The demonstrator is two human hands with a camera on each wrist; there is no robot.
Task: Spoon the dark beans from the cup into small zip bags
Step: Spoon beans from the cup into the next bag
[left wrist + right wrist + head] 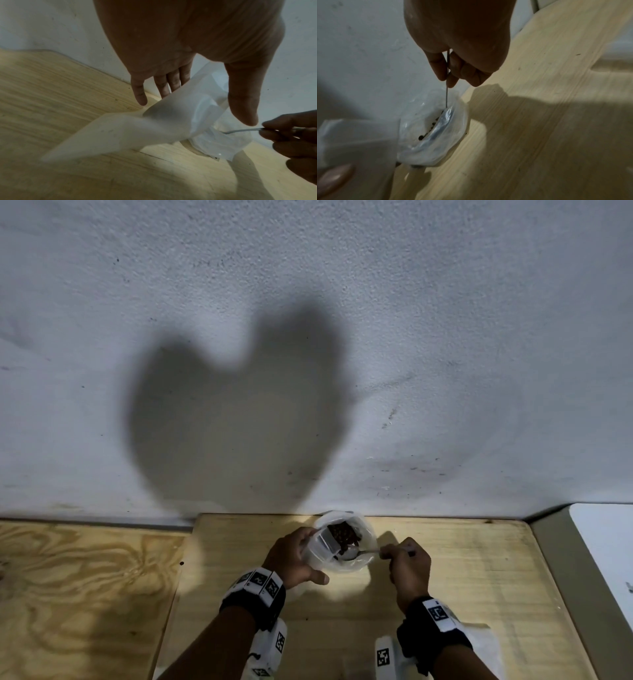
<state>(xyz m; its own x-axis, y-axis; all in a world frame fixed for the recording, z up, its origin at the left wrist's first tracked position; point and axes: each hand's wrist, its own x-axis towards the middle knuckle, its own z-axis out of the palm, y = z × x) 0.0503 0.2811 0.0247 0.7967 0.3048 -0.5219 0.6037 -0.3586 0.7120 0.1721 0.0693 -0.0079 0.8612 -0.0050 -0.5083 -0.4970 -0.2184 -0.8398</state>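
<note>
A clear plastic cup (359, 537) of dark beans (344, 534) stands on the wooden table near the wall. My left hand (301, 549) holds a small translucent zip bag (322, 546) at the cup's left edge, thumb on one side and fingers on the other. In the left wrist view the zip bag (154, 128) hangs between the thumb and fingers of that left hand (204, 106). My right hand (394, 554) pinches the handle of a metal spoon (356, 553) whose bowl lies inside the cup. The right wrist view shows the right hand (448, 78) on the spoon (446, 97) above the cup (433, 128).
The pale wooden table (462, 577) ends at a rough white wall (308, 337) just behind the cup. A darker plywood surface (85, 594) adjoins on the left. A white surface (603, 542) lies at the right. Something white and flat (483, 642) lies near my right forearm.
</note>
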